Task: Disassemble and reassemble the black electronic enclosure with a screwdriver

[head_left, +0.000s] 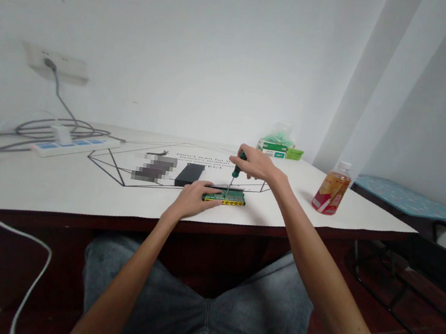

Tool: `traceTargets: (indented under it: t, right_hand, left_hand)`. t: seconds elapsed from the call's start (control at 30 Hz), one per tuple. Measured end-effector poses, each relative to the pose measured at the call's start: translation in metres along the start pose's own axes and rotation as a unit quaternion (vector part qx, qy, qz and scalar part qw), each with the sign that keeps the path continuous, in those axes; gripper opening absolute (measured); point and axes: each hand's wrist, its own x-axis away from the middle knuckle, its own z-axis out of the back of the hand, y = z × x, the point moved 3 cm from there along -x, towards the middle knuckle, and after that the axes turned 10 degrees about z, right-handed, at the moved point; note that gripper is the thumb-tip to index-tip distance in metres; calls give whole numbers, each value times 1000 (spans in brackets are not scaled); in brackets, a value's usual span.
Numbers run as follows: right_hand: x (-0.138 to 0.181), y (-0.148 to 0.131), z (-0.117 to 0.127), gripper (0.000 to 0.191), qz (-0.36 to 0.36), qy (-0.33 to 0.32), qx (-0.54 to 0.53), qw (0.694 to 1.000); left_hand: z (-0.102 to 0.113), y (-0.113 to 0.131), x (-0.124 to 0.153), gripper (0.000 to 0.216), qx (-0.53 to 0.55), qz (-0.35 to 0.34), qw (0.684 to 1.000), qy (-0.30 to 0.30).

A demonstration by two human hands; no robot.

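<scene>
A small green circuit board (230, 196) with a yellow front edge lies on the white table (78, 184) near its front. My left hand (193, 199) rests on the board's left end, fingers closed down on it, holding it still. My right hand (253, 163) is above the board, wrapped round the green handle of a screwdriver (235, 177) that stands nearly upright with its tip on the board.
A black rectangular box (189, 174) lies just behind the board. A drink bottle (332, 190) stands at the right, green packets (278, 146) at the back. A power strip (75, 146) with cables lies at the left. A blue-topped side table (406, 199) stands further right.
</scene>
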Motion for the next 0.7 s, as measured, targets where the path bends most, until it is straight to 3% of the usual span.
traceTargets:
  t: [0.13,0.23,0.37,0.5,0.6,0.7]
  right_hand:
    - [5,-3,1,23,30,-39,-77,996]
    - [0,-6,2,27,36,-1,-5,999]
    - [-9,-6,3,45,-1,42,95,995]
    - [-6,3,1,38,-39,-19,21,999]
    - [-2,5,-2,26,6,-20,-55,998]
    - [-2,-1,-3,23,65,29,-11,997]
  left_hand:
    - [0,0,0,47,2,1,1000,1]
    - [0,0,0,47,1,1,1000,-2]
    - [0,1,0,46,-1,0,1000,-3]
    - [1,1,0,47,2,-2,1000,-4]
    - [1,1,0,48,2,1,1000,1]
    - [2,2,1,48,3,-5,1000,4]
